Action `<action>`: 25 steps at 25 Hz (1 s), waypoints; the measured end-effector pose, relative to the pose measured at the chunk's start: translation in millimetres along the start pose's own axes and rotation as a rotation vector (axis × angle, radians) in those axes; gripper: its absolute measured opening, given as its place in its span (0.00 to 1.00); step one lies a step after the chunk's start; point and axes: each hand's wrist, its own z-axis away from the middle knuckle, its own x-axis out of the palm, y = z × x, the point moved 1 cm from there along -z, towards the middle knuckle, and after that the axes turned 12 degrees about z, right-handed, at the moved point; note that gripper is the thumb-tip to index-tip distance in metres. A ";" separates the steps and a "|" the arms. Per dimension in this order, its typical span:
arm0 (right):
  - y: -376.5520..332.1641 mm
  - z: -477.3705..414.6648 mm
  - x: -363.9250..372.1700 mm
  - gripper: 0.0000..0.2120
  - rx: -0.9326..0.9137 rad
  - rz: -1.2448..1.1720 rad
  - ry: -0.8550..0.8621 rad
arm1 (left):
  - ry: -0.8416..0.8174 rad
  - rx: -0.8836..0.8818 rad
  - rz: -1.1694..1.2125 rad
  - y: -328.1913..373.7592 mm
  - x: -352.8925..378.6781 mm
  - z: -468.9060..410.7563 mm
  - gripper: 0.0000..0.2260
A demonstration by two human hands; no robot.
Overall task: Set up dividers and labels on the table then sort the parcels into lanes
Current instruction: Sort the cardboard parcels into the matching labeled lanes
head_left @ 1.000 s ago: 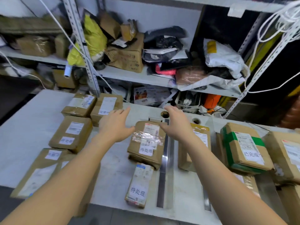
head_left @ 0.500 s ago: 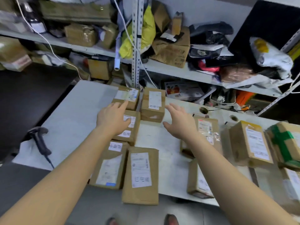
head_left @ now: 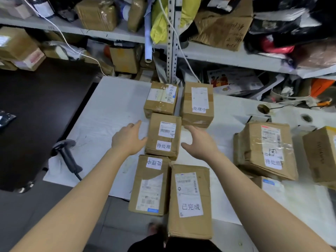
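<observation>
Brown cardboard parcel marked 待处理 lay on the white table, in the middle of a cluster of boxes, its long axis pointing away from the person. The left hand and right hand flanked its two long sides, fingers straight and spread, gripping nothing. Each was just beside it and about equally near. Contact was unclear. Closing both hands inward looked like the next move.

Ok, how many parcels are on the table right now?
8: back-left parcel, back-right parcel, middle parcel, front-left parcel, front-right parcel; at right, edge parcel, large parcel, and a buried parcel under it. More may be hidden.
</observation>
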 end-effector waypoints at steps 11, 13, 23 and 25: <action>-28.4 -52.8 66.4 0.26 0.229 -0.471 -0.098 | -0.235 -0.187 0.716 -19.0 80.0 -38.1 0.27; -31.9 -51.4 67.0 0.26 0.261 -0.499 -0.097 | -0.270 -0.147 0.727 -19.4 85.2 -44.1 0.25; -55.9 -17.9 21.3 0.26 0.374 -0.569 0.070 | -0.233 0.027 0.558 -5.8 45.3 -45.4 0.24; -59.1 -5.5 8.4 0.27 0.371 -0.543 0.104 | -0.197 0.032 0.521 6.3 32.0 -37.4 0.22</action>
